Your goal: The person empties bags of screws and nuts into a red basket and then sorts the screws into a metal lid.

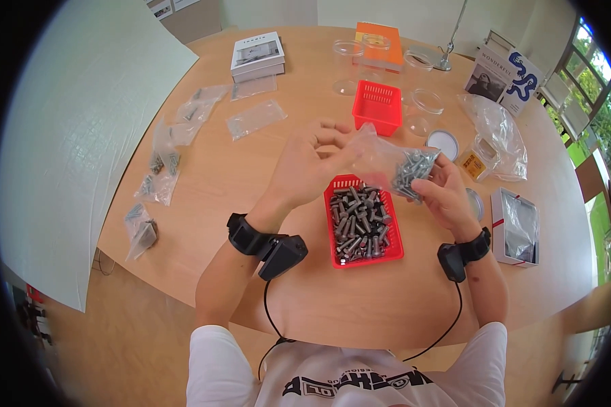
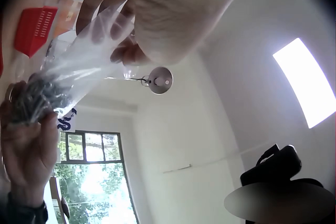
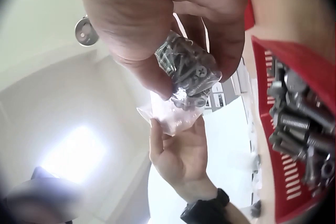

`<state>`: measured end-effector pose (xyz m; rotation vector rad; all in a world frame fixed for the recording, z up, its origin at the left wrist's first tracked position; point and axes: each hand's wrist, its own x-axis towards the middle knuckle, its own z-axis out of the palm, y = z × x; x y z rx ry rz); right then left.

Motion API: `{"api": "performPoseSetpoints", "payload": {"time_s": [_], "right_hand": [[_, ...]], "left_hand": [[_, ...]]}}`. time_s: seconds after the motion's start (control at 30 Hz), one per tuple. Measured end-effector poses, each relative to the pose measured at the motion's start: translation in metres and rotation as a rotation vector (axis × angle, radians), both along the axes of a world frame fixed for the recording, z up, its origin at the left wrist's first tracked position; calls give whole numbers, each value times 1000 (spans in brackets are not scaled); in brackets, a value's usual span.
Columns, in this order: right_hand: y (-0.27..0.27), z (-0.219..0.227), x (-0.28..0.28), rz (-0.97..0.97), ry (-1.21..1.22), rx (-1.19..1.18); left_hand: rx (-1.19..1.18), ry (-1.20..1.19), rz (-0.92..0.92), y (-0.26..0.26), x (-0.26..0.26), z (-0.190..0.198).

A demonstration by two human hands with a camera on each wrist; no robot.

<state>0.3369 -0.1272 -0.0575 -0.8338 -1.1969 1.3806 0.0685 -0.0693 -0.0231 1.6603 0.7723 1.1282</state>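
Observation:
A clear plastic bag of screws is held up between both hands, above the table. The left hand pinches the bag's upper, screw-free end; in the left wrist view the film stretches down from its fingers. At the other end, the right hand grips the bag around the bundled screws, thumb on the near side. Cross-slotted screw heads show through the film in the right wrist view. Just below the hands stands a red slotted basket filled with large hex bolts.
Another red basket stands behind the hands, near clear plastic jars. Small bags of hardware lie along the left side. To the right are a white box and a crumpled plastic bag. Books sit at the back.

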Motion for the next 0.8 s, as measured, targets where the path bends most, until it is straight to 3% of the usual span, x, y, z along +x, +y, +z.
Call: {"api": "performPoseSetpoints", "payload": {"time_s": [0.07, 0.2, 0.47, 0.8], "right_hand": [[-11, 14, 12, 11, -163, -38], [-22, 17, 16, 12, -425, -46], [-22, 20, 11, 17, -491, -65], [-14, 73, -7, 29, -725, 27]], "left_hand": [[-74, 195, -64, -9, -7, -13], [-124, 294, -136, -12, -9, -36], [162, 436, -149, -18, -18, -44], [155, 448, -127, -9, -28, -55]]}}
